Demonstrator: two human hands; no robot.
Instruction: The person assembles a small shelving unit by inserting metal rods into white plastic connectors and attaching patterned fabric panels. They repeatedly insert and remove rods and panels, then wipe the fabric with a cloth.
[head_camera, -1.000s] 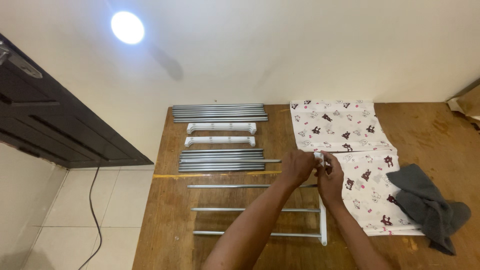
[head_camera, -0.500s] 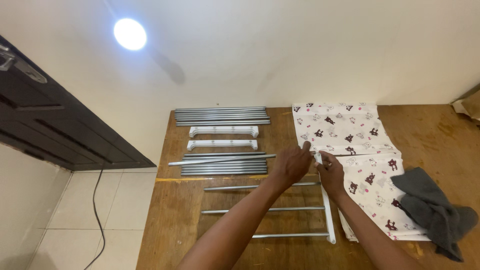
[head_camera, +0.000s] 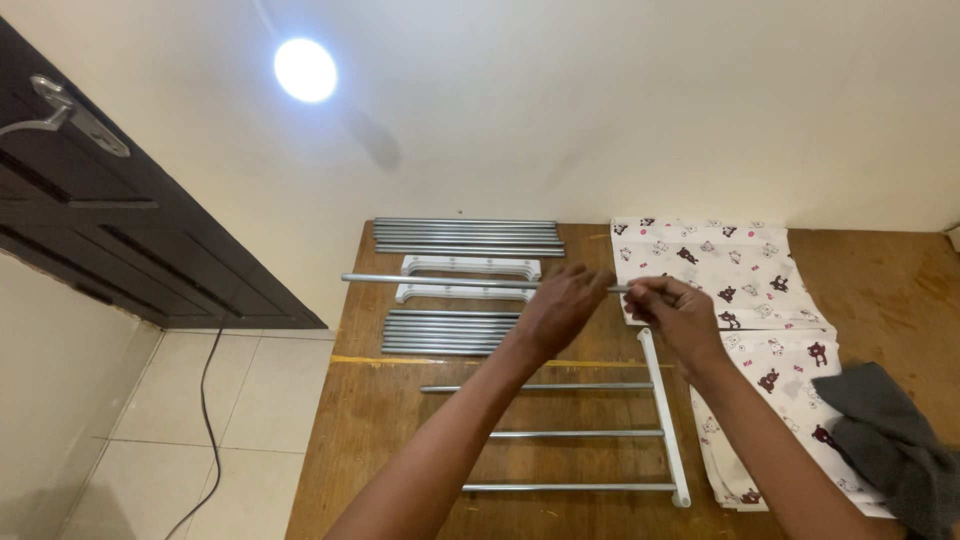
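Note:
My left hand (head_camera: 562, 305) and my right hand (head_camera: 678, 312) both grip one long grey metal rod (head_camera: 440, 281), held level above the wooden table (head_camera: 390, 420). The rod sticks out to the left past the left hand, over the white plastic brackets (head_camera: 468, 266). Below my hands lies a white side rail (head_camera: 664, 415) with three grey rods (head_camera: 535, 387) plugged into it, pointing left.
A bundle of grey rods (head_camera: 466, 233) lies at the table's far edge, another bundle (head_camera: 448, 333) sits left of my hands. A white patterned cloth (head_camera: 735, 290) and a dark grey cloth (head_camera: 890, 445) lie on the right. A dark door (head_camera: 100, 220) and a cable (head_camera: 205, 400) are at left.
The view has risen and tilted. My hands have lifted a single rod off the table and now hold it level above the brackets; before, they were together at the top of the white rail.

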